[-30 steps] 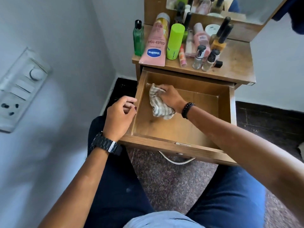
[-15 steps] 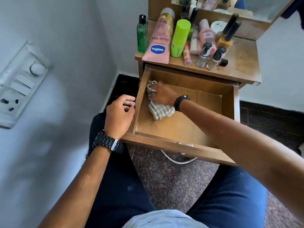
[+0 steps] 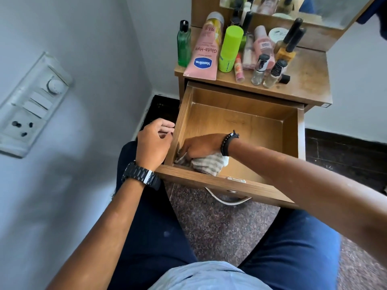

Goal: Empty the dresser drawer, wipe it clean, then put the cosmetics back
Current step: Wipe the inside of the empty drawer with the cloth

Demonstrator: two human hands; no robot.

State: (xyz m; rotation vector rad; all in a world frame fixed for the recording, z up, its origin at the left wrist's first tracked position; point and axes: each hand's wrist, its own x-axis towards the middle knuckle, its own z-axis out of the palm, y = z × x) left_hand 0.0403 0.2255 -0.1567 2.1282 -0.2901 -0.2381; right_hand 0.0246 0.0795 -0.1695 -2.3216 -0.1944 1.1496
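The wooden dresser drawer (image 3: pixel 291 130) is pulled out, and its floor holds only a striped cloth (image 3: pixel 209 164). My right hand (image 3: pixel 199 146) grips that cloth and presses it into the drawer's near left corner. Just outside the drawer's left wall hovers my left hand (image 3: pixel 154 141), fingers loosely curled and holding nothing. The cosmetics stand on the dresser top (image 3: pixel 303 80): a pink Vaseline tube (image 3: pixel 204 53), a green bottle (image 3: pixel 183 46), a lime-green can (image 3: pixel 229 49), small glass vials (image 3: pixel 259 70) and several others.
A mirror (image 3: pixel 293 7) rises behind the cosmetics. A white wall with a switch panel (image 3: pixel 31 101) is close on the left. My knees sit under the drawer front, whose metal handle (image 3: pixel 228 200) hangs below it. Speckled floor lies between my legs.
My right hand has dragged the cloth from the drawer's far left corner back along the left wall to the near left corner. My left hand has stayed beside the drawer.
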